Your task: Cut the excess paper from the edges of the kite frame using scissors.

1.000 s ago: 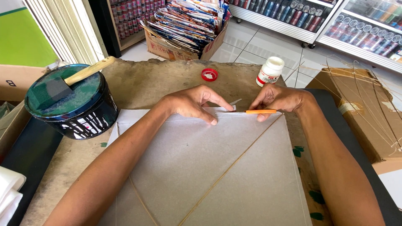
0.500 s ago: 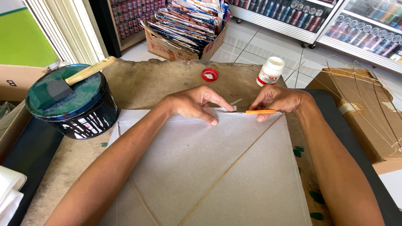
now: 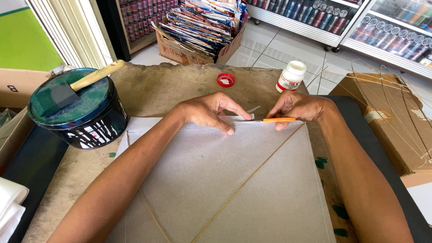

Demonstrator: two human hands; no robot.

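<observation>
At the middle of the frame the right hand grips an orange knife at the grey paper sheet's top edge, the left hand presses flat there with nothing grasped, the trimming seemingly unfinished.

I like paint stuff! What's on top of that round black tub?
A brush with a wooden handle lies across the green lid of the black tub. The lid covers the tub, so whatever is inside stays hidden.

Black tub with brush; red cap; white bottle.
</observation>
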